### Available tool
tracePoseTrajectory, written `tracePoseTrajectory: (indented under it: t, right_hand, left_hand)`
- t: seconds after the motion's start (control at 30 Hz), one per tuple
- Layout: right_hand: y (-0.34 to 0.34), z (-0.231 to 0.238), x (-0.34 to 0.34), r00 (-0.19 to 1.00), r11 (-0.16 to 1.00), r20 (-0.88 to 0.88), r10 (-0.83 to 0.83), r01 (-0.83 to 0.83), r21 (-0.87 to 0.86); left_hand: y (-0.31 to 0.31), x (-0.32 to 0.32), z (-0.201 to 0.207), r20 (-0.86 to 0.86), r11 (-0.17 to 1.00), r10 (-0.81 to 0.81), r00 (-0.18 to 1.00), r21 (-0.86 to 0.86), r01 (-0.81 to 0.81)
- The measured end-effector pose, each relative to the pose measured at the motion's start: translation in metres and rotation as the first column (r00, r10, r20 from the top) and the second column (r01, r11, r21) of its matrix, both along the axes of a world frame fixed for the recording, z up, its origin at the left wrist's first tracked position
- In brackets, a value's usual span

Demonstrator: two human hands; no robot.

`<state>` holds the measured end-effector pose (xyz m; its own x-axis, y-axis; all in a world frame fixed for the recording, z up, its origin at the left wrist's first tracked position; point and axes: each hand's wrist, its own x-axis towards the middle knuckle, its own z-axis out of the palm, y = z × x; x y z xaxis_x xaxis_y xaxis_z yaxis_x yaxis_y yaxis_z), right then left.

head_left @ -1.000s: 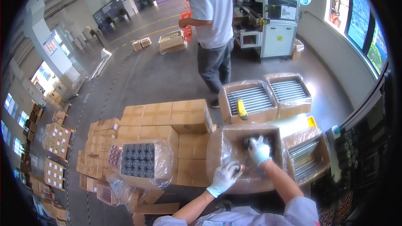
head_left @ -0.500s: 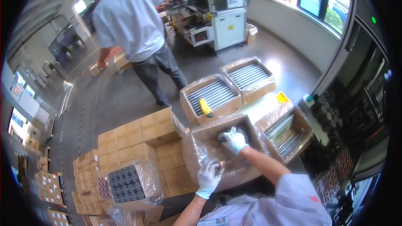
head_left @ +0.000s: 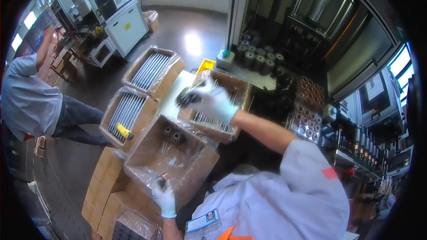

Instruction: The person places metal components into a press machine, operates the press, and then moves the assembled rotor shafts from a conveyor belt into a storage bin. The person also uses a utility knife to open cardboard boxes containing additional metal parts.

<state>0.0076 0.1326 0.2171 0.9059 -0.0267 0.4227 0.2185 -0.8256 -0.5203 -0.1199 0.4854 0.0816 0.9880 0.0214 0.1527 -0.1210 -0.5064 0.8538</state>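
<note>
My right hand, in a white glove, is closed around a dark toothed metal core and is slightly blurred. It is over a plastic-lined box of metal shafts. My left hand, also gloved, is at the near edge of an open lined carton. Its fingers are closed on a small copper-coloured part, mostly hidden by the glove. Toothed metal cores lie in the carton's far corner.
Two more boxes of shafts stand farther left, a yellow-handled tool on one. Several toothed cores stand in the machine at right, near trays of copper-coloured rings. A co-worker stands far left.
My right hand has lifted a toothed core out of the carton and moved right over the shaft box. My left hand keeps the copper-coloured part. The view has turned right.
</note>
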Motion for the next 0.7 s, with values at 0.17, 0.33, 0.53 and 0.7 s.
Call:
tracePoseTrajectory:
  t: [0.17, 0.33, 0.53, 0.7]
  right_hand:
    - [-0.126, -0.027, 0.026, 0.883, 0.881, -0.086, -0.462, 0.446, -0.16]
    - [-0.194, -0.068, 0.052, 0.771, 0.764, -0.166, -0.615, 0.531, -0.366]
    - [-0.253, -0.124, 0.077, 0.753, 0.708, -0.152, -0.641, 0.502, -0.497]
    - [-0.284, -0.151, 0.111, 0.819, 0.675, -0.062, -0.57, 0.424, -0.604]
  left_hand:
    - [-0.001, -0.003, -0.018, 0.004, 0.996, 0.086, 0.996, -0.003, -0.086]
    - [0.005, -0.006, -0.02, 0.027, 0.993, 0.08, 0.996, 0.088, -0.082]
    - [-0.014, 0.01, 0.007, 0.073, 0.965, 0.073, 0.995, 0.248, -0.089]
    - [-0.018, 0.01, 0.017, 0.081, 0.948, 0.092, 0.992, 0.299, -0.112]
